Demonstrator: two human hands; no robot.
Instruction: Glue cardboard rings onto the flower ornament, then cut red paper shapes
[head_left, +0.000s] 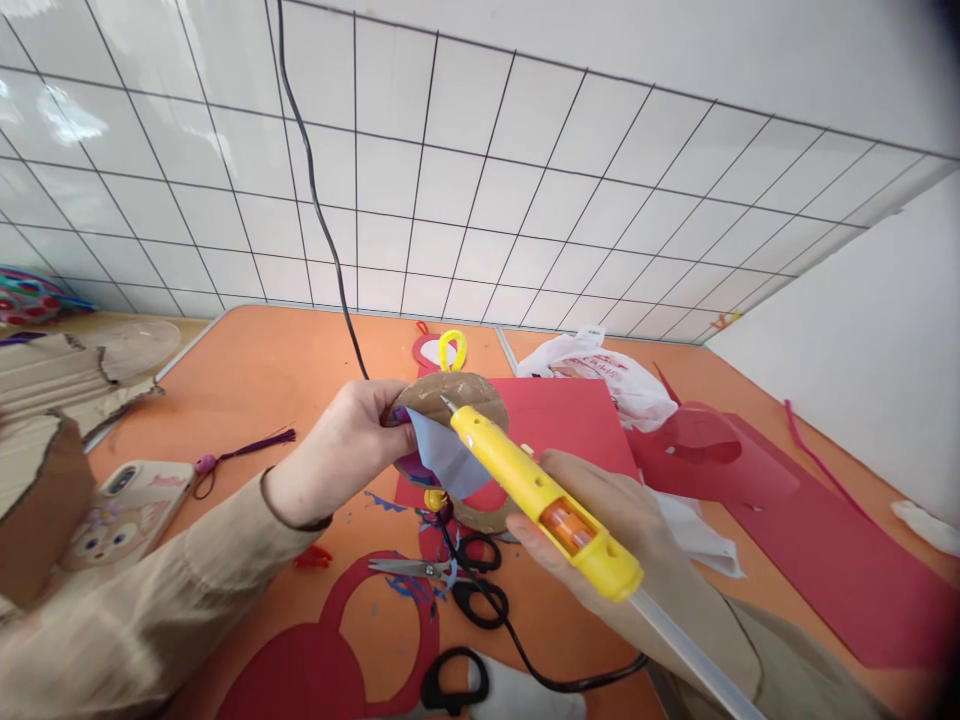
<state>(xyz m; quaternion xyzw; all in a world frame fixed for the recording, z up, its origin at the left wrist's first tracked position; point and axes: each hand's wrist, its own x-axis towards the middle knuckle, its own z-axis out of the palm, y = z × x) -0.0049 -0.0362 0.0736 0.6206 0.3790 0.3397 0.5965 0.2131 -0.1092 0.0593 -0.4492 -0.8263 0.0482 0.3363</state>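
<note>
My left hand [349, 445] pinches the left edge of a round cardboard piece [480, 395], with a light-blue sheet [446, 455] and some purple material folded over its front. In my right hand [607, 520] is a yellow glue gun [536, 490], its metal tip pointing up-left over the cardboard. A clear glue stick [690, 650] sticks out of the gun's back end. A yellow fuzzy loop [452, 350] shows just above the cardboard. Whether the tip touches the cardboard, I cannot tell.
Black-handled scissors [427, 569] and red paper rings [427, 640] lie below my hands. Red sheets [810, 540] and a plastic bag [607, 375] are to the right. A phone [131, 510] and torn cardboard [45, 480] are at left. A black cord [319, 200] hangs before the tiled wall.
</note>
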